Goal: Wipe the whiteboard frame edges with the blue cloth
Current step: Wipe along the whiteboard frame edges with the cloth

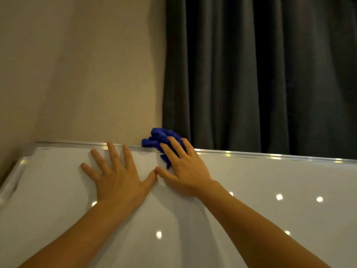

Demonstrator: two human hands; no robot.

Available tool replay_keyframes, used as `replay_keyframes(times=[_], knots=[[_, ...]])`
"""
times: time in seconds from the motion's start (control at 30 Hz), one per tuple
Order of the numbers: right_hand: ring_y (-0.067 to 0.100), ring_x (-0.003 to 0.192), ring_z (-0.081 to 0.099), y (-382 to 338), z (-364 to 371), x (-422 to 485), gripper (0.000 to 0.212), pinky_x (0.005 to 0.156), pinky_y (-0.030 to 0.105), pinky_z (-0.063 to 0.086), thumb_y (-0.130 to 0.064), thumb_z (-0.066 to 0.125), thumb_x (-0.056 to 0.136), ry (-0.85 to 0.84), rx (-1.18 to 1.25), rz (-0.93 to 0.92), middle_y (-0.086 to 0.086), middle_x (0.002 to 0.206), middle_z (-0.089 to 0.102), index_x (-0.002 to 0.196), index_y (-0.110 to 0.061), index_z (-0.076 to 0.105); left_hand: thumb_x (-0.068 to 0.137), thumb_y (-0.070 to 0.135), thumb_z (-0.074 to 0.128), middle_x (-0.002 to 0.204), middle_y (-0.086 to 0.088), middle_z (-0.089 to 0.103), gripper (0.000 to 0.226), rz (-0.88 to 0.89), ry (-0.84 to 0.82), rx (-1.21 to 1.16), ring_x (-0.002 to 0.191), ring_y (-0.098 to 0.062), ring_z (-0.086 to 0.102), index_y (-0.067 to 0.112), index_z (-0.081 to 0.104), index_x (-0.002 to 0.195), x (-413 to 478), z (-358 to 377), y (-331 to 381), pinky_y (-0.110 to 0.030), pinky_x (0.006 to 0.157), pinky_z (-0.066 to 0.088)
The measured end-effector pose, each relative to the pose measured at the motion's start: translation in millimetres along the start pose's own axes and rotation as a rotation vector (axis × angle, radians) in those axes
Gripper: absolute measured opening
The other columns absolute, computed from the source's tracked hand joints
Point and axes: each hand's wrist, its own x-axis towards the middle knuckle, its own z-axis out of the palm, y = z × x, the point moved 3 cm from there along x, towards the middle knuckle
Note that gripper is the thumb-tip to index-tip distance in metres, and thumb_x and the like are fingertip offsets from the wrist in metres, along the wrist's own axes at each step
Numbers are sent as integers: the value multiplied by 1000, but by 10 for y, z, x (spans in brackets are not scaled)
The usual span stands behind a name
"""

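Note:
The whiteboard (251,190) fills the lower half of the view, with a silver frame edge (251,154) along its top and another down the left side (11,182). A crumpled blue cloth (156,139) lies bunched over the top frame edge. My right hand (183,169) presses flat on the cloth, fingers spread over it and thumb on the board. Just left of it, my left hand (117,175) rests flat on the white surface, fingers apart, fingertips near the top edge. The two thumbs touch.
A beige wall (77,74) stands behind the board at the left. A dark grey curtain (260,74) hangs behind it at the right. Small ceiling-light reflections dot the board surface.

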Motion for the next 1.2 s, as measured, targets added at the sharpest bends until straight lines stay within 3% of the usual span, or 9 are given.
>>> replay_keyframes(times=[0.2,0.4,0.53,0.63,0.73,0.83,1.0,1.1,1.2], knots=[[26,150,-10,1100,-132,-433,84,113,42,-7,-84,9,82,28,-36,11,-11,164,-2,153,-40,1,64,87,-4,161,-16,-18,109,51,44,-25,146,-49,-11,23,-16,152,-205,11,517,-67,115,0],[24,150,-11,2258,-359,-895,84,119,47,0,-86,7,80,-18,-23,62,-13,164,-5,152,-44,1,65,85,-2,161,-11,-24,105,179,38,-21,146,-44,-19,27,-20,150,-541,60,1617,-63,117,-5],[29,145,11,2475,-526,-942,78,118,50,18,-81,22,83,62,93,60,-9,161,17,149,-49,-3,65,84,-1,161,-11,-23,104,208,45,6,147,-43,-19,27,-17,151,-598,140,2199,-62,117,-5],[33,134,23,2372,-570,-794,85,114,48,27,-79,25,82,147,52,93,-1,152,23,153,-35,8,63,85,-3,162,-14,-19,108,185,77,6,147,-43,-17,24,-15,152,-576,180,2467,-62,118,-4],[38,145,-3,2219,-445,-679,90,119,55,5,-86,17,77,132,132,159,-5,162,-4,152,-36,18,60,86,-11,162,-15,-17,112,184,96,-2,147,-44,-17,22,-17,151,-536,231,2547,-62,116,-4],[33,145,-26,2062,-266,-638,93,113,52,-22,-91,-1,73,124,120,168,-6,163,-16,152,-42,1,64,88,1,161,-14,-21,110,196,92,12,146,-44,-18,23,-21,150,-495,287,2538,-63,117,-4],[32,143,-31,2428,-277,-785,88,115,54,-19,-85,-8,76,74,-13,263,-6,162,-21,151,-40,-11,66,86,1,162,-13,-20,106,263,100,-14,147,-42,-17,25,-21,150,-450,297,2431,-61,117,-4],[32,145,-27,2725,-355,-924,87,117,54,-16,-84,-5,77,44,17,390,-6,162,-20,152,-40,-9,65,85,-3,162,-13,-20,106,306,107,-32,147,-41,-18,25,-21,150,-445,331,2333,-61,118,-3],[28,146,-26,2509,-280,-857,93,113,47,-24,-88,-6,72,75,99,362,-5,164,-12,152,-40,-5,64,88,-2,161,-14,-21,107,309,111,-47,146,-44,-20,26,-24,148,-426,356,2417,-62,116,-5]])
